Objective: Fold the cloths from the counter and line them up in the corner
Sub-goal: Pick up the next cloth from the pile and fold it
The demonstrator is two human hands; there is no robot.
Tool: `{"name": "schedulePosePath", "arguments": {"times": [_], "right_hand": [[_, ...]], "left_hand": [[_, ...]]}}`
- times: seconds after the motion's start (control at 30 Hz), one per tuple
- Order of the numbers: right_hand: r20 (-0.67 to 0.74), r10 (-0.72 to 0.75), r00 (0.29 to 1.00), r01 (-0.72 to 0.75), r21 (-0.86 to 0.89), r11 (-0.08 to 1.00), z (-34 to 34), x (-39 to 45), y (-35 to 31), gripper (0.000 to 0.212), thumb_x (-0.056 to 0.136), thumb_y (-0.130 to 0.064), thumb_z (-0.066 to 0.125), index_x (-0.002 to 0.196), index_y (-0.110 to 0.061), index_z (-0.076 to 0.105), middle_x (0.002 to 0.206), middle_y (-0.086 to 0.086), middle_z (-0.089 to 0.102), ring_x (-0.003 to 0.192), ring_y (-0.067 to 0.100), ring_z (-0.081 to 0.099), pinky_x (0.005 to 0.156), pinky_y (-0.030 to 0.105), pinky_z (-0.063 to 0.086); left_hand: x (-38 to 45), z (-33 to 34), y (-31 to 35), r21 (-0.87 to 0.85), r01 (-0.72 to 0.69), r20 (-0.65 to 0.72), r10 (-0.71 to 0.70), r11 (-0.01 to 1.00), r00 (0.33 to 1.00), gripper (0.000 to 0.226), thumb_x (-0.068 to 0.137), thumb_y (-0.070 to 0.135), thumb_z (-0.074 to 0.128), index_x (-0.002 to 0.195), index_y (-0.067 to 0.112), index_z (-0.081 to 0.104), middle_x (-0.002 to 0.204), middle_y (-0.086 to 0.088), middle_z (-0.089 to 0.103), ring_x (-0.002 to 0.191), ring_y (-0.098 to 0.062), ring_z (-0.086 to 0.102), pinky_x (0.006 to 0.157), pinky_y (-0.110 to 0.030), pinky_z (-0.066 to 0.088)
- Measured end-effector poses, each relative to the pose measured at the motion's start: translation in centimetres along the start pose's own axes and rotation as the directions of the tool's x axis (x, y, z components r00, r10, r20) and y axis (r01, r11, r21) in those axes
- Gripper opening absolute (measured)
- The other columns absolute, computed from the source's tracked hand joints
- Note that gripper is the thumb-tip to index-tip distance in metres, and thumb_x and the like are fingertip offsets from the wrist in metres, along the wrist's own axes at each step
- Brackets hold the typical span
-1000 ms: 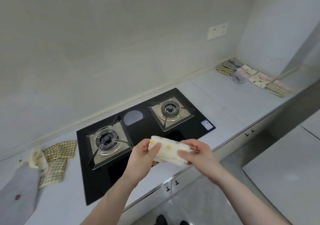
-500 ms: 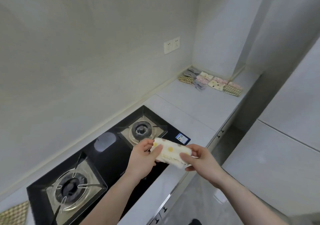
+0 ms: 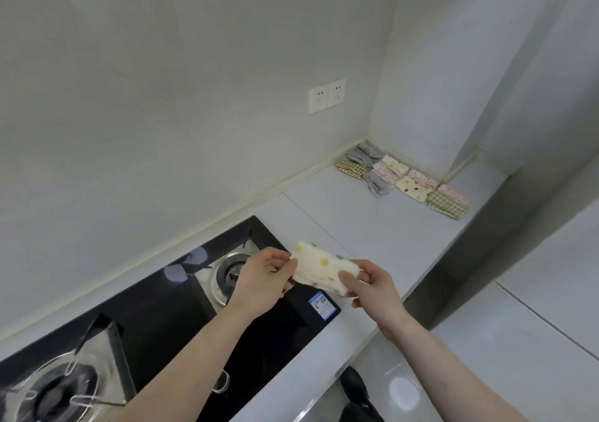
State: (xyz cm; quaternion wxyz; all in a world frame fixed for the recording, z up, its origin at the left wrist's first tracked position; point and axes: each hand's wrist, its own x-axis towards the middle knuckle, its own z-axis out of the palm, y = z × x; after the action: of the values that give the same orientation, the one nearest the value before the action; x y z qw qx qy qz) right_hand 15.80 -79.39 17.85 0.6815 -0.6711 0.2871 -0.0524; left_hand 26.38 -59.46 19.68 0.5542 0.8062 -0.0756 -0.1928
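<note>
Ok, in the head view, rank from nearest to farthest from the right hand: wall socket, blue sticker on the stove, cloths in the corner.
From the right hand:
1. Blue sticker, just left on the stove's corner.
2. Corner cloths, far end of the counter.
3. Wall socket, up on the back wall.

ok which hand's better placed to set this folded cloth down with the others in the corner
Probably the right hand: it pinches the folded dotted cloth at the end nearer the row of folded cloths, with bare counter between. The left hand holds the far end, over the stove.
</note>
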Motion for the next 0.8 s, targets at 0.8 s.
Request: {"name": "schedulePosePath", "arguments": {"times": [0.8], "right_hand": [[-0.315,0.473,0.823,-0.364,0.345,0.865,-22.0,36.9,2.4,0.027,0.096,-0.004,0.058,0.120,-0.017,0.054,0.092,0.010,0.065,0.062,0.016,0.058,0.047,0.022,0.051]], "left_hand": [[17.6,15.6,6.0,0.234,0.156,0.040,-0.170,0.960,0.985,0.011,0.091,0.038,0.070,0.102,0.038,0.071,0.105,0.017,0.072,0.081,-0.006,0.072,0.069,-0.021,0.055]]}}
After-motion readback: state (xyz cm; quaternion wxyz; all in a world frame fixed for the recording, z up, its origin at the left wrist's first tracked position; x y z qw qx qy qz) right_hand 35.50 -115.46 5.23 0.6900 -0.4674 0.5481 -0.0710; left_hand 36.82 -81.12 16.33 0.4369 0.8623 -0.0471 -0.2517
